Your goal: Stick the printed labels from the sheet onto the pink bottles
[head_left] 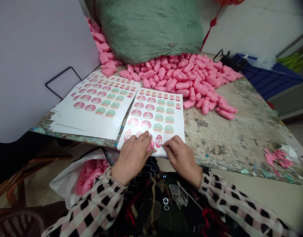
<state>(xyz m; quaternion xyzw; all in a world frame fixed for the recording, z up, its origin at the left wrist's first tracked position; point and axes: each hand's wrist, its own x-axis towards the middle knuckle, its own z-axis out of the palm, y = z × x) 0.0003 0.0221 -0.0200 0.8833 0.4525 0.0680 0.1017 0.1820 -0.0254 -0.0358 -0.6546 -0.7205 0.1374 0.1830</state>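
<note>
My left hand [131, 157] is closed around a small pink plastic bottle [151, 145], mostly hidden by the fingers, and rests on the lower edge of a sticker sheet [148, 136]. Rows of pink and green labels cover that sheet, with small red ones along its top. Beside the bottle lies an oval pink label [158, 141]. My right hand [181, 158] is at the label's right side with thumb and fingers pinched together. Something small and dark shows at its fingertips, too small to name.
More sticker sheets [92, 122] lie stacked to the left, near a pale panel [43, 49]. Pink bottles [171, 74] are heaped behind, beneath a green sack [151, 29]. A plastic bag [65, 181] of pink pieces hangs below the table [215, 138]. Pink scraps [278, 158] lie far right.
</note>
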